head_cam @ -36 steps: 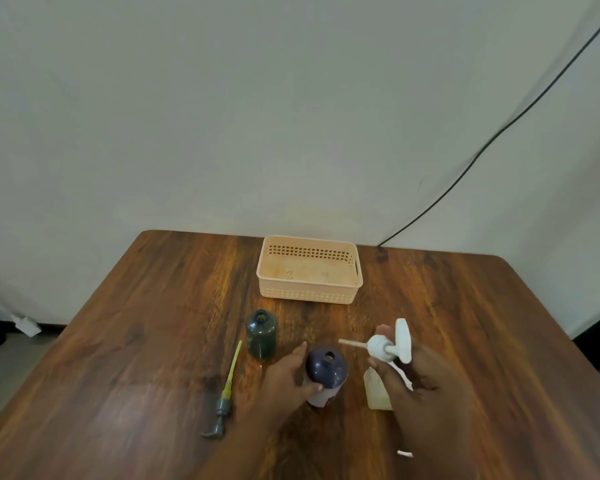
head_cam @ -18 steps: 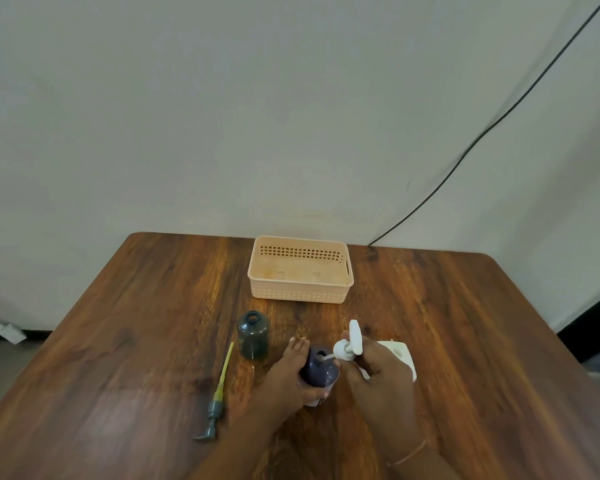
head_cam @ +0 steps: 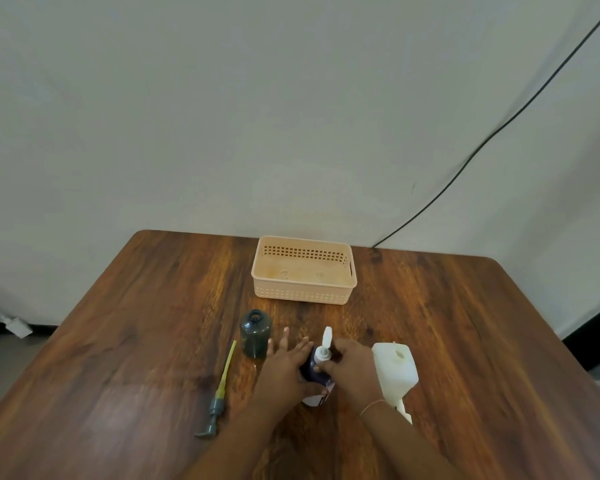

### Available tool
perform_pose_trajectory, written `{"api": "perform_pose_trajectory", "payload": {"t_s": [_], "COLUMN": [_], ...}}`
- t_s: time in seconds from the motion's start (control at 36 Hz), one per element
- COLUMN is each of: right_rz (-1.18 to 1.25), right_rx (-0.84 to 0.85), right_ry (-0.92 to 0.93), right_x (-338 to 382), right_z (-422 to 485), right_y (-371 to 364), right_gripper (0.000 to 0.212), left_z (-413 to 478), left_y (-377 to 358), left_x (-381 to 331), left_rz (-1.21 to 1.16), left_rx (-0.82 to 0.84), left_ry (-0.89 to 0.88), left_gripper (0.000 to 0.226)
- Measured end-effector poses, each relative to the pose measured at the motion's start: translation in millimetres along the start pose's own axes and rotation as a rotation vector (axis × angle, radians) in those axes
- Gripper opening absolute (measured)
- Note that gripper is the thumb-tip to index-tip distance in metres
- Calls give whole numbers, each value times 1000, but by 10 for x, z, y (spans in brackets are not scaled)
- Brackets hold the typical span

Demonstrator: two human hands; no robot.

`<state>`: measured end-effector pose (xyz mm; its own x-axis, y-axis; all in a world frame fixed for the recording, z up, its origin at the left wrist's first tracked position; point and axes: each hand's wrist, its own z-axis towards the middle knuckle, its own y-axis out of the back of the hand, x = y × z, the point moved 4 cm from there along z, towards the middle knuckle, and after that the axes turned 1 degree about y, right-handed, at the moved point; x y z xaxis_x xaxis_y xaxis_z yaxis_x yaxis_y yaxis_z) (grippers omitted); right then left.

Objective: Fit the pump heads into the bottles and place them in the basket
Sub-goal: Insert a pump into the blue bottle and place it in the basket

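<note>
1. A grey pump head (head_cam: 214, 407) with a yellow-green tube is lying flat on the wooden table (head_cam: 118, 341), well to the left of the left hand, its tube pointing away from the person.
2. A dark green bottle (head_cam: 255, 333) is standing upright with its mouth open, just beyond and to the left of the left hand's fingertips.
3. The left hand (head_cam: 284, 370) is wrapping around the left side of a dark purple bottle (head_cam: 314, 370), thumb curling across the near side and the outer fingers stretching loosely past it.
4. The purple bottle is standing on the table between the two hands, its white lower part showing under the thumb.
5. A white pump head (head_cam: 324, 346) is sitting at that bottle's mouth, nozzle pointing away from the person.
6. The right hand (head_cam: 352, 367) is pinching the pump's collar with its fingertips.
7. A white bottle (head_cam: 395, 372) is lying on its side just right of the right hand.
8. A peach basket (head_cam: 303, 294) is sitting well beyond both hands.
</note>
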<state>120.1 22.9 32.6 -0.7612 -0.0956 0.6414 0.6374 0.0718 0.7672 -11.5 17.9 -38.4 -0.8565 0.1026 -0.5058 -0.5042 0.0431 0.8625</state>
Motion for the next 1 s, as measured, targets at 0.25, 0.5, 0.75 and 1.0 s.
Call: {"api": "perform_pose_trajectory", "payload": {"t_s": [0.25,0.5,0.75,1.0], "right_rz": [293,320,332,274], "right_rx": [62,-37,26,44], "right_ry": [-42,-73,-10,18], "right_x": [-147,-243,-203,-132], "right_z": [-58,-147,-91,-44], "right_y": [-132,-135,-155,-164], "right_gripper": [44,28,39,45], "left_z": [-52,-52,-45,-38], "left_y": [94,73,71,79], "left_x": [-70,-46,-55,-60], "left_rz": [18,10,23,16], "left_rx": [9,11,22,61], "left_ry": [22,44,43,48], "left_gripper": [86,88,88,85]}}
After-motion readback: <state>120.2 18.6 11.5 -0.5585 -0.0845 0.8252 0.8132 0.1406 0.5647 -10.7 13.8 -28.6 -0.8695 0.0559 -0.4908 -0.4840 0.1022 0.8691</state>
